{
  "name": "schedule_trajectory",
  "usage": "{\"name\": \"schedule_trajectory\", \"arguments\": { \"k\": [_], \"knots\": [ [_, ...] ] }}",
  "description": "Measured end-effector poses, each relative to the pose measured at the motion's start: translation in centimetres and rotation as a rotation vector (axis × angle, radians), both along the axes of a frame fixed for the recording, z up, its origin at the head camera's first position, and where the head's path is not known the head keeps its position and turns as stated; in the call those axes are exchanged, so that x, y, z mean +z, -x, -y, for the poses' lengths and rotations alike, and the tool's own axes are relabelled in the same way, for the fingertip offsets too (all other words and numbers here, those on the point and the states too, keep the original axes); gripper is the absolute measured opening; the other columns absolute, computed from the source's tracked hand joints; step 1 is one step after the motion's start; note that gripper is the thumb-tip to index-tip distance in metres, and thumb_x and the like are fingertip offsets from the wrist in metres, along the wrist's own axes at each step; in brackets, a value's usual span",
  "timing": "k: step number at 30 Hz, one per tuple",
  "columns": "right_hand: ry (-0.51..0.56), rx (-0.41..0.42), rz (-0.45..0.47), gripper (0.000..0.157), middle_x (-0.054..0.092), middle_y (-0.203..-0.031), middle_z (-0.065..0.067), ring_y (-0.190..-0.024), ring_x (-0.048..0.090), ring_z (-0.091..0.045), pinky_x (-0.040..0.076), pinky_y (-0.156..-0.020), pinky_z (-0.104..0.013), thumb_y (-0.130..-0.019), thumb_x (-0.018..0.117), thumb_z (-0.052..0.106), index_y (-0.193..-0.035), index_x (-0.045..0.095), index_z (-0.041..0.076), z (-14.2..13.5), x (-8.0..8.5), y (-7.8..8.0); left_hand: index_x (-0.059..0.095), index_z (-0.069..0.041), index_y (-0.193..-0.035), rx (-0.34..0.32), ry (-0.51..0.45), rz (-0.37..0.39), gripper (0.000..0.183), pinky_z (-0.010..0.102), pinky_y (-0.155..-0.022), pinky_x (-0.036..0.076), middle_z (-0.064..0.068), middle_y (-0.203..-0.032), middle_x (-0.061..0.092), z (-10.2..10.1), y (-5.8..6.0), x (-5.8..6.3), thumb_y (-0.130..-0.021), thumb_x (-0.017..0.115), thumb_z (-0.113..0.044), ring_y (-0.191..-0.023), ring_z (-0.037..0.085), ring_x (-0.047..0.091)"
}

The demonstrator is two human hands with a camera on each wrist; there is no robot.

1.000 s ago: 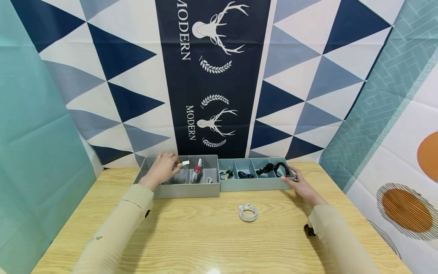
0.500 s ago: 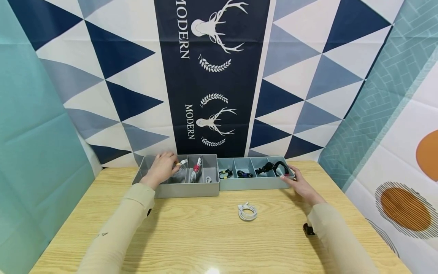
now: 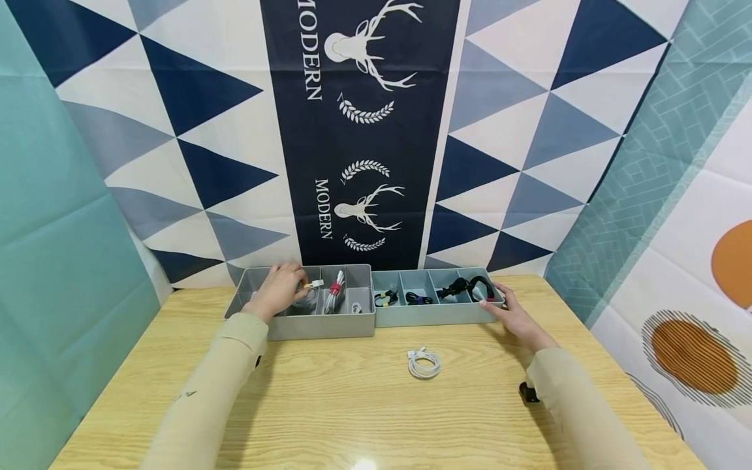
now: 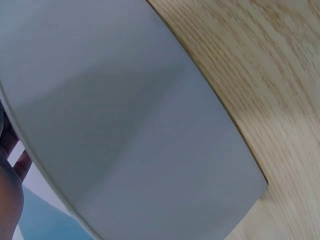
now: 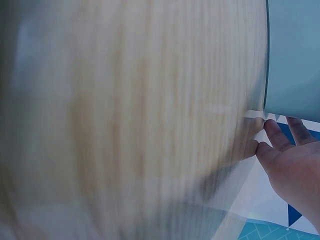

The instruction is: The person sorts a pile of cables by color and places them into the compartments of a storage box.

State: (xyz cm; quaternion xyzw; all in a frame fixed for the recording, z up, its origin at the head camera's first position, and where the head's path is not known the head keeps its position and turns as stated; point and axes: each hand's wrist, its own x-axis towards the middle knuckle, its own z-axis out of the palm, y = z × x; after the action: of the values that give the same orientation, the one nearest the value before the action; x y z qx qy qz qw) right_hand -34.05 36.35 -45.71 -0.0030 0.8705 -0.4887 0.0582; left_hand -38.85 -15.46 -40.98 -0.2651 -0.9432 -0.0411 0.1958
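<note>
In the head view, my left hand [image 3: 279, 292] reaches over the rim of the grey divided box [image 3: 320, 328]. Its fingertips pinch a cable near a white plug [image 3: 318, 284], with a bit of yellow beside it. The cable's greyish coil [image 3: 305, 302] lies below in a compartment, partly hidden by the hand. At the far right end of the blue divided box [image 3: 435, 317], my right hand [image 3: 516, 317] holds the corner, thumb at the front rim and fingers along the end. The right wrist view shows its fingers [image 5: 278, 134] against that box.
A coiled white cable [image 3: 423, 363] lies on the wooden table [image 3: 352, 405]. The grey box also holds a white cable bundle with a red tie [image 3: 336, 292] and a small white coil [image 3: 356, 307]. Dark cables [image 3: 454, 288] sit in the blue box. Patterned cloth [image 3: 364, 130] hangs behind.
The plug pinched in my left hand has tipped from slanting upward to nearly level, and more of the coil shows below it. My right hand stays at the blue box.
</note>
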Motion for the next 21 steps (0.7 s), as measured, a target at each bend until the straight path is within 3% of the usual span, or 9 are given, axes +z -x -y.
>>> {"name": "schedule_trajectory", "arguments": {
  "k": [11, 21],
  "knots": [
    [0.061, 0.004, 0.026, 0.085, -0.006, -0.144, -0.029, -0.130, 0.006, -0.047, 0.010, -0.099, -0.063, -0.087, 0.053, 0.041, -0.144, -0.007, 0.018, 1.0, 1.5, -1.0, 0.062, -0.013, -0.082, 0.014, -0.036, 0.023, 0.015, 0.044, -0.084, 0.034, 0.002, -0.089, 0.054, 0.2, 0.7, -0.6, -0.081, 0.065, -0.028, -0.092, 0.022, 0.048],
    [0.006, 0.003, 0.017, 0.087, -0.007, -0.145, -0.025, -0.131, 0.006, -0.045, 0.011, -0.099, -0.062, -0.085, 0.051, 0.050, -0.143, -0.008, 0.023, 0.0, 0.0, 0.1, 0.063, -0.012, -0.084, 0.050, -0.070, 0.058, 0.016, 0.048, -0.087, 0.034, 0.005, -0.095, 0.056, 0.1, 0.7, -0.7, -0.078, 0.068, -0.026, -0.099, 0.025, 0.048]
  ]
}}
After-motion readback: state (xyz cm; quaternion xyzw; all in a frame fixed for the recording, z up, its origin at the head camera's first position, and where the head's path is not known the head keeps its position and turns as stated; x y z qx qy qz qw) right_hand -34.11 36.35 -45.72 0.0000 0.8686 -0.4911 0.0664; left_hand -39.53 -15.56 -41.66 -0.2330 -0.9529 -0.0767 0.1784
